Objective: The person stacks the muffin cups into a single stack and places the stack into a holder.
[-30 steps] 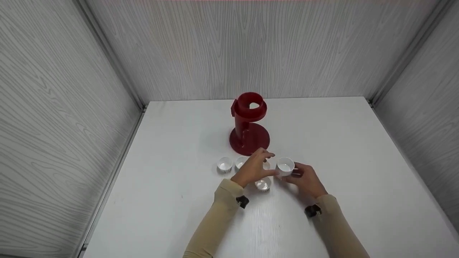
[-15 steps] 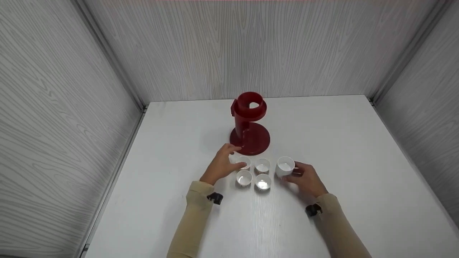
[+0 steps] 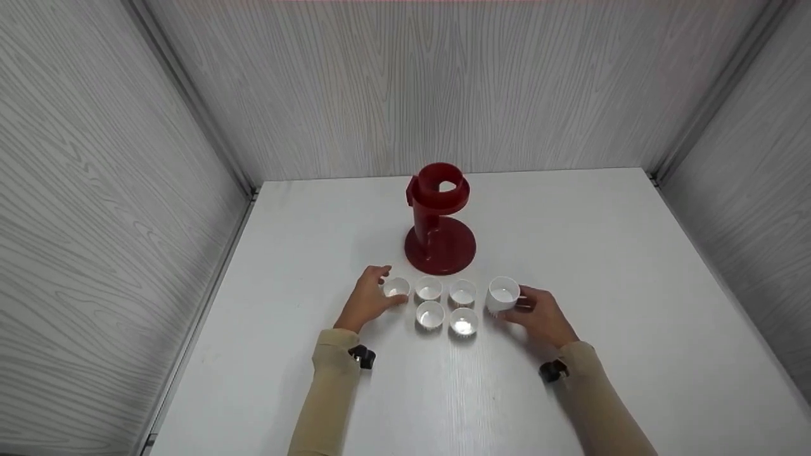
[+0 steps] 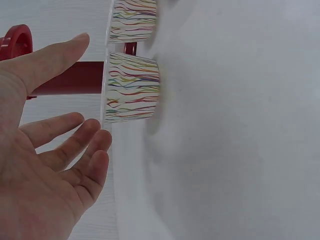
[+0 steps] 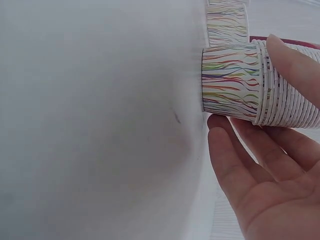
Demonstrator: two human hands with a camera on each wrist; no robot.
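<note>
Five small paper cups stand upright in two rows on the white table [image 3: 570,253], before a red cup stand [image 3: 440,221]. My left hand [image 3: 384,289] lies beside the leftmost cup [image 3: 397,289], thumb behind it and fingers in front. In the left wrist view that hand [image 4: 92,92] is spread, with straight fingers clear of the striped cup [image 4: 132,87]. My right hand [image 3: 514,304] grips a stack of cups [image 3: 504,294] at the row's right end. The right wrist view shows the thumb and fingers of the right hand [image 5: 245,82] around the stack [image 5: 287,95].
Grey wood-grain walls [image 3: 95,190] close in the table at the left, back and right. The red stand has a round base [image 3: 453,250] and an open ring on top. More cups [image 5: 227,25] line up beyond the stack.
My left hand has moved left across the cups, from the middle of the group to the leftmost cup. The right hand and its stack have stayed put.
</note>
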